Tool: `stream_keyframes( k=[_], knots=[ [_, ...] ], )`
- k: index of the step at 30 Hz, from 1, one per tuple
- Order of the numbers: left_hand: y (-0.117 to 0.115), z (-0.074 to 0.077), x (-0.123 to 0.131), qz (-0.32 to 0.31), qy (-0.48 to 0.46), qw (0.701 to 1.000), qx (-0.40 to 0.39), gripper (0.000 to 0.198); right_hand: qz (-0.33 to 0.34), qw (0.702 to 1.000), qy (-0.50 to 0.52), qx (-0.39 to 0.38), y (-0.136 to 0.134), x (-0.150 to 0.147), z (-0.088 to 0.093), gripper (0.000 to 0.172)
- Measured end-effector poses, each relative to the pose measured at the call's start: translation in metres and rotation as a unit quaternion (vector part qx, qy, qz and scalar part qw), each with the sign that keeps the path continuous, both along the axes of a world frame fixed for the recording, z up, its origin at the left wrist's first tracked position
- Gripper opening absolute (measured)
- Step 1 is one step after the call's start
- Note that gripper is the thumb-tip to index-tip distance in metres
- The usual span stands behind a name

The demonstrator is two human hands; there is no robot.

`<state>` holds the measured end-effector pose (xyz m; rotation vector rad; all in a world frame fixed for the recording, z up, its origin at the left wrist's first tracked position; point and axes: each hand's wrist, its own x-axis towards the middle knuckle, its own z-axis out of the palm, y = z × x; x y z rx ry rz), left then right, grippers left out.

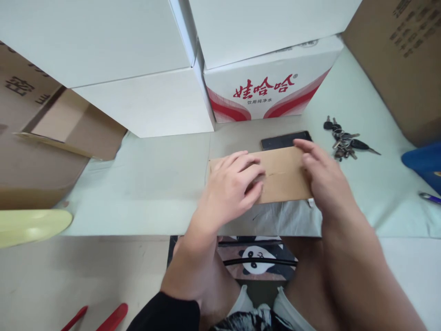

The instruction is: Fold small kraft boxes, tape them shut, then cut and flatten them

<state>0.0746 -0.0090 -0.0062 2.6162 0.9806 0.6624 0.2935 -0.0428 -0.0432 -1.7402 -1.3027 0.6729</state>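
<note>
A small flat cardboard box [284, 177] lies at the front of the cloth-covered table. My left hand [237, 181] rests over its left part, with bent fingers pressing on the top face; its thumb is mostly hidden. At the right end, my right hand [320, 172] grips the box, index finger reaching the far corner. Just behind the box is a dark phone [285, 139], partly covered by it. A bunch of keys [342, 140] lies to the right of the phone.
White cartons [151, 101] and a red-and-white water carton [255, 99] stand at the back. Brown cardboard boxes flank both sides [406, 59]. A blue object [423, 161] and a pen [430, 198] are at far right. A yellow-green rounded object [34, 225] juts in at left.
</note>
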Motion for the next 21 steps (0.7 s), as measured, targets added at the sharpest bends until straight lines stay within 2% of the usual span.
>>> stream_keyframes(
  k=[2, 4, 5, 7, 9, 11, 13, 17, 21],
  knots=[
    [0.0, 0.0, -0.002, 0.004, 0.004, 1.0, -0.013, 0.018, -0.073, 0.997, 0.006, -0.023, 0.003, 0.012, -0.004, 0.046],
    [0.0, 0.001, -0.004, 0.0, -0.004, 1.0, -0.017, 0.018, -0.155, 0.98, -0.096, -0.078, 0.007, 0.025, -0.009, 0.045],
    [0.0, 0.0, -0.004, -0.001, -0.006, 1.0, -0.017, 0.018, -0.176, 0.964, -0.161, -0.117, 0.009, 0.03, -0.012, 0.045],
    [0.0, 0.0, -0.005, -0.002, -0.007, 1.0, -0.018, 0.018, -0.159, 0.936, -0.243, -0.201, 0.012, 0.035, -0.019, 0.048],
    [0.001, 0.0, -0.005, 0.0, -0.011, 1.0, -0.02, 0.018, -0.098, 0.926, -0.254, -0.263, 0.014, 0.036, -0.026, 0.053],
    [0.001, -0.001, -0.005, -0.001, -0.013, 1.0, -0.022, 0.017, -0.053, 0.92, -0.255, -0.291, 0.015, 0.034, -0.032, 0.053],
    [0.002, -0.001, -0.004, -0.004, -0.014, 1.0, -0.021, 0.017, -0.035, 0.918, -0.261, -0.296, 0.017, 0.033, -0.035, 0.047],
    [0.002, -0.001, -0.004, -0.001, -0.009, 1.0, -0.023, 0.017, -0.036, 0.928, -0.267, -0.257, 0.018, 0.034, -0.038, 0.037],
    [0.002, 0.0, -0.004, 0.001, -0.004, 1.0, -0.025, 0.017, -0.069, 0.948, -0.26, -0.172, 0.021, 0.037, -0.039, 0.041]
  ],
)
